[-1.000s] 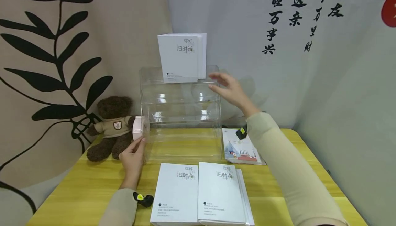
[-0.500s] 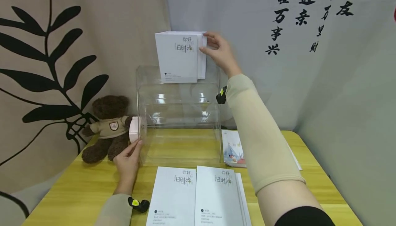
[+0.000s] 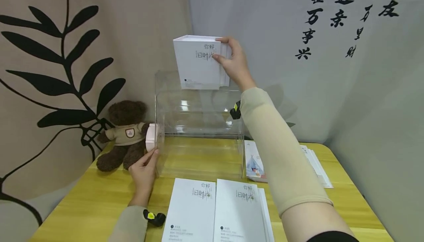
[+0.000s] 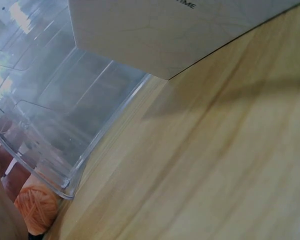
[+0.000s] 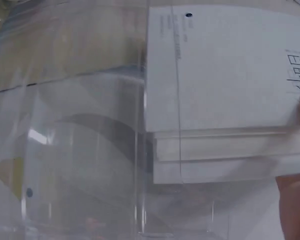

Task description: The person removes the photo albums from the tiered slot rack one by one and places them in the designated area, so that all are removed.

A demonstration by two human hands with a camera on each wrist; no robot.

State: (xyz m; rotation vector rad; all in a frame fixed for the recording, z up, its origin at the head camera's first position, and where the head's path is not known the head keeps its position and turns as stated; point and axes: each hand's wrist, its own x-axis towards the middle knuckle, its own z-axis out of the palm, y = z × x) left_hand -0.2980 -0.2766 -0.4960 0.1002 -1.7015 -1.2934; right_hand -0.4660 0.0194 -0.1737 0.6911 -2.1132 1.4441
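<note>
A white book (image 3: 195, 67) with black lettering stands upright on the top tier of a clear plastic rack (image 3: 156, 105), with more white volumes behind it. My right hand (image 3: 236, 63) pinches its upper right corner, thumb on the front cover and fingers over the top. In the right wrist view, the book (image 5: 220, 70) shows through the clear plastic. My left hand (image 3: 144, 170) grips the lower left edge of the rack. Through the rack's wall (image 4: 27, 167), the left wrist view shows some fingers of that hand.
Two stacks of similar white books (image 3: 190, 209) lie in front of the rack. A brown teddy bear (image 3: 124, 135) sits to its left beside a pink object (image 3: 150, 137). Illustrated booklets (image 3: 254, 161) lie to the right, partly behind my right arm. An orange yarn ball (image 4: 36, 209) appears by the left hand.
My right hand has risen from beside the rack's top tier to the book stack, then shifted left onto the front book's corner. My left hand stays on the rack; the head view has shifted slightly.
</note>
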